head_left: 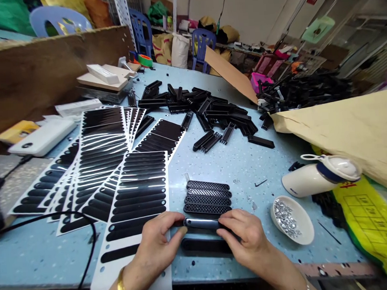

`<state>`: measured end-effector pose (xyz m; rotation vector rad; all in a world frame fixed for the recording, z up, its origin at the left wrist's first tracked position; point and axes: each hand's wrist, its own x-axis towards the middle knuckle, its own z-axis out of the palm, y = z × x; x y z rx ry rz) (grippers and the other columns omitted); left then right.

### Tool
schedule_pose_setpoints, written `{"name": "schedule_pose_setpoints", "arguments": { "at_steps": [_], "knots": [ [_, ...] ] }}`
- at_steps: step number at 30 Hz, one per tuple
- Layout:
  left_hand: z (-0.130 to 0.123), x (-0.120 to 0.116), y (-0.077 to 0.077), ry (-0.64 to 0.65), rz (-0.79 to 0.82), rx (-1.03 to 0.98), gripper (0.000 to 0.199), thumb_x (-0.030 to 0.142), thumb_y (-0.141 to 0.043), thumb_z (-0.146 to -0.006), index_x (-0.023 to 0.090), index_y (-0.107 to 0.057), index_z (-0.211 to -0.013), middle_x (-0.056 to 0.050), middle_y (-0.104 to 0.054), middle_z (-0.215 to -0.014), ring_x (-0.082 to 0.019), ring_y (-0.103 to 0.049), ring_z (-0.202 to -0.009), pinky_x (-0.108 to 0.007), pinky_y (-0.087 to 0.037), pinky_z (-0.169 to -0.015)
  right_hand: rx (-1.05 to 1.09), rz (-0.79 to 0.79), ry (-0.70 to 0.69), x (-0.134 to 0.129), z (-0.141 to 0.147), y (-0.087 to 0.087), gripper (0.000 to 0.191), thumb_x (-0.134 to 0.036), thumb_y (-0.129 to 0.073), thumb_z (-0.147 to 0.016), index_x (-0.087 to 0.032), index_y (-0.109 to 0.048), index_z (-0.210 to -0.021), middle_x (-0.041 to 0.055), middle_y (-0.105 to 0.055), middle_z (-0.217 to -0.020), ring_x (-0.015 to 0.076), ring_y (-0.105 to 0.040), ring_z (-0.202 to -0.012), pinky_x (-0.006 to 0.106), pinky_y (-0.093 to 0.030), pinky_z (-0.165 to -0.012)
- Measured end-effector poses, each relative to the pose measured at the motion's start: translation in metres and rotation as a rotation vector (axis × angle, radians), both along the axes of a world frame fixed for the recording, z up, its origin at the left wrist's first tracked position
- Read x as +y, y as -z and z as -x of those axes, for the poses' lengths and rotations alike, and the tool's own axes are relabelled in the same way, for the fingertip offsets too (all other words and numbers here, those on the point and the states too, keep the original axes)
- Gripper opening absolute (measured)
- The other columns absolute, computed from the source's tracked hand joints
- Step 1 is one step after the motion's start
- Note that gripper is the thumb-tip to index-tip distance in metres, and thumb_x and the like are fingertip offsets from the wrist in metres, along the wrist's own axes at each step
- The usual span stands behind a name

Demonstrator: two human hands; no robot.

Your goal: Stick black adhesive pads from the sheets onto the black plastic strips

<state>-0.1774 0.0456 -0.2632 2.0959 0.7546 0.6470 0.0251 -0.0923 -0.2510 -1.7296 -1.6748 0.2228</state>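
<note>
Strip point(203, 223), black with a glossy top and rounded at its left end, lies crosswise between the two hands near the front edge of the blue table point(247, 172). The left hand point(159, 236) pinches its left end between thumb and fingers; the right hand point(249, 235) grips the other end the same way, its fingertips over the strip. A gold bracelet point(122, 289) circles the left wrist.

Just beyond the strip, four black pieces point(207, 190) with a patterned surface lie side by side in a row. On the near side, another black bar point(206, 247) lies parallel to it. Under the left forearm runs a white sheet point(139, 187) bearing black rounded bands, with more such sheets fanned out farther left. To the right, a white bowl point(306, 225) holds small shiny bits point(286, 220), and a bottle point(309, 179) lies on its side behind it. Farther back sits a loose heap point(224, 112) of black parts.
</note>
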Motion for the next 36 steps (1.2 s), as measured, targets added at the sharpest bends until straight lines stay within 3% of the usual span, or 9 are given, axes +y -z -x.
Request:
{"name": "schedule_pose_setpoints", "arguments": {
  "at_steps": [18,28,36],
  "knots": [
    [-0.0018,0.0009,-0.0029,0.018,0.032,0.005,0.013,0.019,-0.058,-0.082,0.02,-0.07,-0.088,-0.001,-0.075,-0.079,-0.015,-0.07,-0.07,-0.025,-0.055,-0.065,-0.072,0.106,0.014,0.0043,0.0049,-0.0082,0.018,-0.019,-0.057,-0.09,-0.017,-0.074,-0.088,0.0084,-0.068,-0.08,0.0224,-0.061,-0.072,0.039,-0.047,-0.067],
    [-0.0008,0.0004,-0.001,-0.015,-0.019,-0.034,0.02,0.016,-0.063,-0.08,0.021,-0.073,-0.096,0.0,-0.077,-0.084,-0.015,-0.072,-0.074,-0.024,-0.057,-0.069,-0.071,0.112,-0.001,0.0051,0.0042,-0.0097,0.016,-0.016,-0.058,-0.09,-0.015,-0.074,-0.088,0.0082,-0.068,-0.079,0.0227,-0.06,-0.071,0.04,-0.045,-0.066],
    [-0.0007,0.0005,0.0006,-0.003,-0.001,-0.028,0.016,0.017,-0.061,-0.081,0.02,-0.073,-0.09,-0.001,-0.076,-0.081,-0.016,-0.072,-0.071,-0.025,-0.057,-0.067,-0.065,0.11,0.003,0.0036,0.0029,-0.0071,0.017,-0.017,-0.057,-0.09,-0.017,-0.074,-0.087,0.0076,-0.068,-0.08,0.0219,-0.059,-0.072,0.039,-0.045,-0.066]
  ]
}}
